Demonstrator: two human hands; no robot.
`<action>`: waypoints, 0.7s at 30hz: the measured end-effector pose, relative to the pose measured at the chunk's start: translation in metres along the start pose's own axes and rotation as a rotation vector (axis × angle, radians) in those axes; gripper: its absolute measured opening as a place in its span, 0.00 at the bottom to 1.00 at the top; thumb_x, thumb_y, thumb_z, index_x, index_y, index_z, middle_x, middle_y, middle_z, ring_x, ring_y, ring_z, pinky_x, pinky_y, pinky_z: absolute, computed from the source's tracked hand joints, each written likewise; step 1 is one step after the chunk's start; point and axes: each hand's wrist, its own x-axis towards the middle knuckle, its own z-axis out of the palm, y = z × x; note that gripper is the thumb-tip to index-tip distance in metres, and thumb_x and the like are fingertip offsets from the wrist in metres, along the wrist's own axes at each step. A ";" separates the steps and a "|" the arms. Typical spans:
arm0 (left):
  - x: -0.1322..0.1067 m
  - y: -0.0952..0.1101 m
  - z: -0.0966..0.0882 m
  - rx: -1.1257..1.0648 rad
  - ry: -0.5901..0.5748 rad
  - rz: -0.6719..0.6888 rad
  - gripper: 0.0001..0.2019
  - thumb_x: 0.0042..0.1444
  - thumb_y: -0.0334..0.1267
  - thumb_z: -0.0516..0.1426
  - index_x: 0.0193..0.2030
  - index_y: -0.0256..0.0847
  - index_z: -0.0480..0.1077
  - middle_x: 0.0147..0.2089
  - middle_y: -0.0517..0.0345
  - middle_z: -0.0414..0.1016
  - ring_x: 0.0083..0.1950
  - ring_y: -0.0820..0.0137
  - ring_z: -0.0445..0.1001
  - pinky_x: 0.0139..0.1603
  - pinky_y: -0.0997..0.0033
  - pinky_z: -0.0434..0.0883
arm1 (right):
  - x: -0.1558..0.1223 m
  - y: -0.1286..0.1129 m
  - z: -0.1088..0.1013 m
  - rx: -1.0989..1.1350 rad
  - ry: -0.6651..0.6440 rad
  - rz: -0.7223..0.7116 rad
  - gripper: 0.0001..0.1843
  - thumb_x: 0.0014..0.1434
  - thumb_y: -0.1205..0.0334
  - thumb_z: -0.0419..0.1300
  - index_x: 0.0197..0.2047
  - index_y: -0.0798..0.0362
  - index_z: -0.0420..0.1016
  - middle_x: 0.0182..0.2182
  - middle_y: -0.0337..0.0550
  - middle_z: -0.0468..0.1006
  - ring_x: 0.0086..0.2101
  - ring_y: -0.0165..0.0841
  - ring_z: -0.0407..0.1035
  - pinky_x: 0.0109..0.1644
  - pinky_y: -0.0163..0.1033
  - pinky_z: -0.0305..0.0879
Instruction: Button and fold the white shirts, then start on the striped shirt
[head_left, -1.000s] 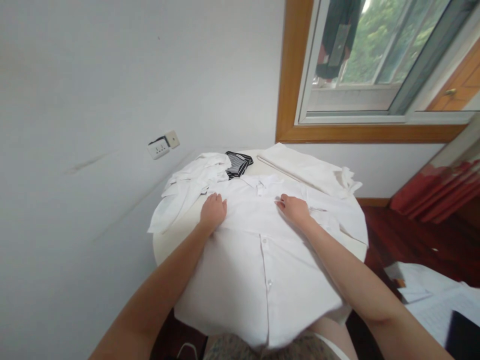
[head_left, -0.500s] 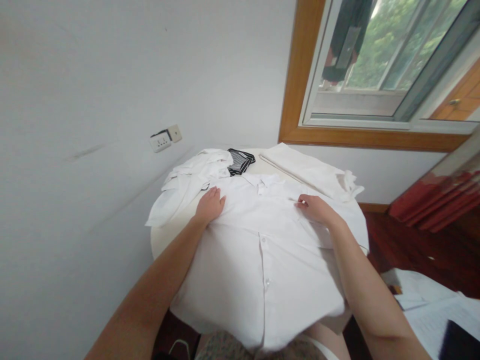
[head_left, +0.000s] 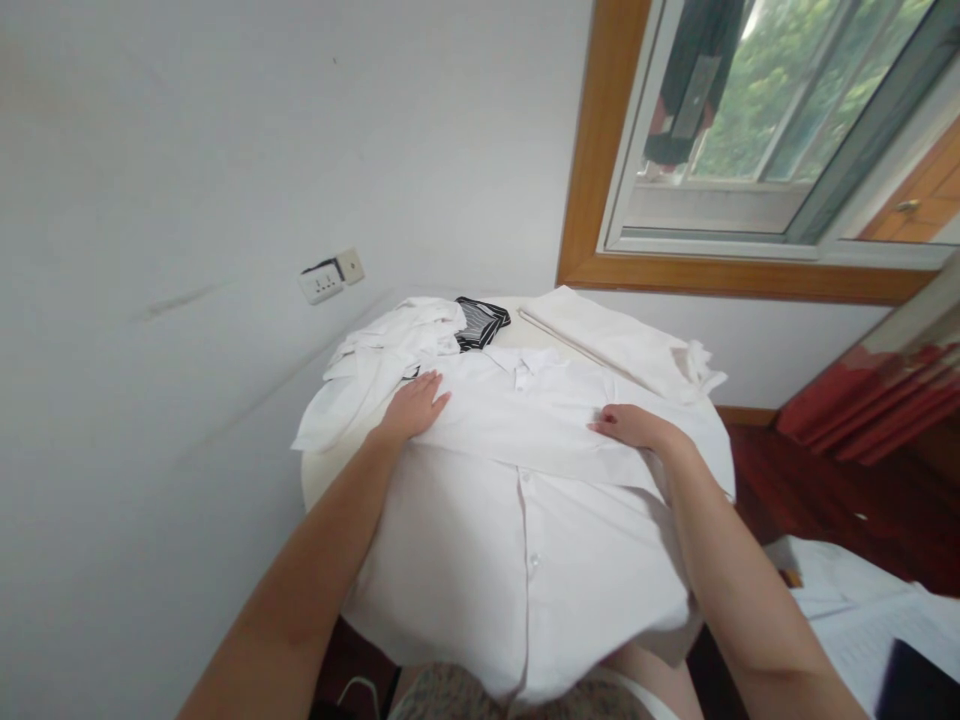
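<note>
Versus a second ago: right hand point(head_left: 634, 425) slid from mid-chest out to the right side of the white button-up cotton shirt point(head_left: 525, 560); left hand point(head_left: 414, 405) kept on the left shoulder; white folded sleeve band point(head_left: 525, 432) now flat across the chest between the palms, so crosswise fold looks laid and smoothed. Both hands spread flat, palms down, gripping nothing. Shirt front-up on round white table point(head_left: 321, 482), collar far, hem hanging off near edge; hands on its far half; crumpled white garment point(head_left: 375, 362) far left.
</note>
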 end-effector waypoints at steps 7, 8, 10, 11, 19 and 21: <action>-0.001 -0.001 0.003 -0.001 0.013 -0.060 0.30 0.67 0.50 0.41 0.68 0.33 0.59 0.71 0.41 0.56 0.72 0.60 0.56 0.70 0.57 0.54 | -0.020 -0.030 0.025 -0.262 0.174 0.163 0.23 0.72 0.54 0.41 0.55 0.59 0.68 0.41 0.59 0.81 0.43 0.46 0.77 0.43 0.44 0.66; -0.001 -0.001 0.003 0.001 0.007 -0.059 0.30 0.67 0.50 0.41 0.68 0.33 0.58 0.71 0.41 0.56 0.72 0.60 0.56 0.70 0.57 0.54 | -0.024 -0.032 0.028 -0.288 0.204 0.165 0.22 0.72 0.54 0.40 0.56 0.59 0.67 0.39 0.58 0.81 0.42 0.46 0.77 0.43 0.44 0.66; -0.001 0.000 0.002 0.000 -0.002 -0.058 0.30 0.67 0.50 0.41 0.68 0.33 0.58 0.72 0.42 0.56 0.72 0.60 0.55 0.70 0.57 0.54 | -0.031 -0.029 0.031 -0.320 0.233 0.156 0.22 0.72 0.54 0.40 0.55 0.58 0.66 0.38 0.57 0.81 0.41 0.46 0.77 0.41 0.44 0.66; -0.001 0.000 0.001 -0.001 -0.006 -0.058 0.30 0.67 0.50 0.41 0.68 0.33 0.58 0.72 0.42 0.55 0.72 0.60 0.55 0.70 0.57 0.54 | -0.032 -0.026 0.030 -0.330 0.232 0.152 0.22 0.72 0.53 0.40 0.55 0.58 0.66 0.38 0.56 0.81 0.41 0.46 0.77 0.41 0.44 0.66; -0.003 0.002 -0.003 -0.004 -0.003 -0.063 0.28 0.66 0.49 0.42 0.68 0.38 0.59 0.71 0.45 0.57 0.72 0.60 0.56 0.70 0.57 0.55 | -0.039 -0.007 0.025 -0.324 0.181 0.128 0.24 0.71 0.48 0.39 0.52 0.55 0.67 0.38 0.54 0.79 0.40 0.44 0.76 0.37 0.40 0.64; -0.003 0.002 -0.002 -0.009 0.002 -0.065 0.28 0.66 0.49 0.42 0.68 0.38 0.59 0.71 0.45 0.57 0.72 0.60 0.56 0.70 0.57 0.55 | -0.046 -0.008 0.028 -0.381 0.234 0.105 0.22 0.71 0.50 0.40 0.54 0.55 0.67 0.40 0.54 0.78 0.38 0.43 0.76 0.37 0.40 0.63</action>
